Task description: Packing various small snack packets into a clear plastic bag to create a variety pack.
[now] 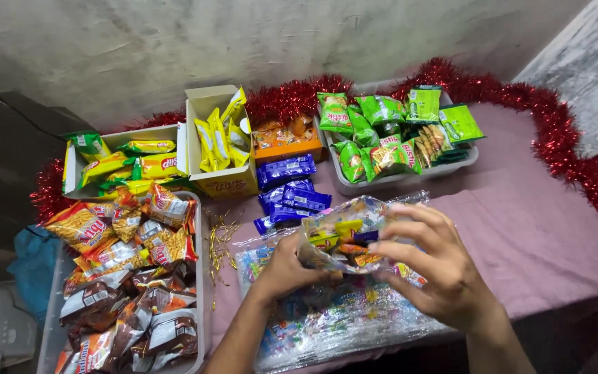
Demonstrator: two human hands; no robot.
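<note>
My left hand (286,269) and my right hand (432,266) both grip a clear printed plastic bag (344,223), holding its mouth apart. Several small snack packets, yellow, orange and blue, show inside the bag. The bag is held just above a stack of flat printed clear bags (333,322) lying on the pink tablecloth (541,235). A pile of blue packets (288,194) lies just beyond the held bag.
A grey tray (201,277) at left holds orange and brown snack packs. Behind stand a white box of yellow packets (129,163), an upright yellow carton (219,135), an orange box (286,142) and a tray of green packets (399,131). Red tinsel (576,149) rims the table.
</note>
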